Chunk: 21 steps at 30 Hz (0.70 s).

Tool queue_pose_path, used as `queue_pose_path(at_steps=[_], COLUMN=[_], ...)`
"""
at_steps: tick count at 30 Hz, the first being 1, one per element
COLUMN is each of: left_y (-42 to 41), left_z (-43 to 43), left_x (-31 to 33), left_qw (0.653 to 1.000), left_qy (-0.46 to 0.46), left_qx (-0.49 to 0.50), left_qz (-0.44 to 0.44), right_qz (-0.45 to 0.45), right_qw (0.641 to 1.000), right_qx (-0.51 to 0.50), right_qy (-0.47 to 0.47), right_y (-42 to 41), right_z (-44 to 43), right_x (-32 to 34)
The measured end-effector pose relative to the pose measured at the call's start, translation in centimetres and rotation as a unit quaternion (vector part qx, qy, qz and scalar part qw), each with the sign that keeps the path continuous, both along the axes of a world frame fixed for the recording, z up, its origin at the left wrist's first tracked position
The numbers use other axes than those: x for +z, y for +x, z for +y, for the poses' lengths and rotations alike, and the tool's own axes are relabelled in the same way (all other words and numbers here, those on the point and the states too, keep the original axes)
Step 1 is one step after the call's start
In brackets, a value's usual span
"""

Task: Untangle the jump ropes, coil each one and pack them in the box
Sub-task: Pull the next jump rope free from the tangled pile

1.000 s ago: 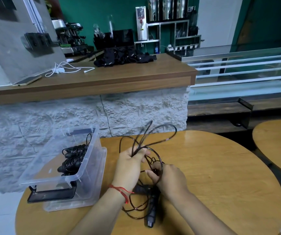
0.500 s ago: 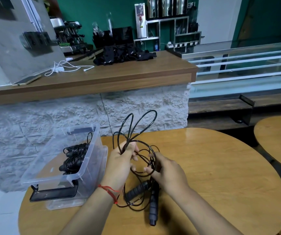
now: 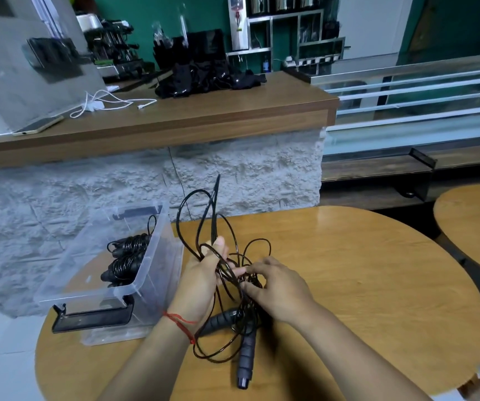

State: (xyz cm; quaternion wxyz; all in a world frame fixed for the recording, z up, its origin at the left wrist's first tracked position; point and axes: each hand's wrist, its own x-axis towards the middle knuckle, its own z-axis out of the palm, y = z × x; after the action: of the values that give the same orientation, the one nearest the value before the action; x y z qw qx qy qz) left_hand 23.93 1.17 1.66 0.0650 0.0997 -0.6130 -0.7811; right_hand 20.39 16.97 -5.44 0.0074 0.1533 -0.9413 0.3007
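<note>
Clearly the untangling step is in hand: just right of the box (image 3: 143, 272), the left hand (image 3: 201, 282) grips the jump rope (image 3: 246, 351) loops and the right hand (image 3: 279, 290) pinches a strand at the tangle. Next, I judge, that knot must be loosened before coiling.

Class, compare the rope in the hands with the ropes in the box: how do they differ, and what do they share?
The held rope is a loose tangle of loops; the boxed ropes are tight coils. The left hand grips and the right hand pinches the held rope over the table; the boxed ropes lie untouched in the box. All are black.
</note>
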Motion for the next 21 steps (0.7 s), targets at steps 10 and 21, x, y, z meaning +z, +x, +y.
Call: queue_pose_path(at_steps=[10,21], left_y=[0.8,0.6], left_z=[-3.2,-3.3], left_x=[-2.9,-4.2], left_qw=[0.994,0.993], left_qy=[-0.065,0.057], left_qx=[0.008,0.018], left_qz=[0.083,0.103], right_qz=[-0.035,-0.065], right_qw=[0.988,0.984], right_qx=[-0.030,-0.037], right_qy=[-0.146,-0.159], right_y=[0.1,0.9], right_z=[-0.8,-1.3], right_x=[-0.4,-1.1])
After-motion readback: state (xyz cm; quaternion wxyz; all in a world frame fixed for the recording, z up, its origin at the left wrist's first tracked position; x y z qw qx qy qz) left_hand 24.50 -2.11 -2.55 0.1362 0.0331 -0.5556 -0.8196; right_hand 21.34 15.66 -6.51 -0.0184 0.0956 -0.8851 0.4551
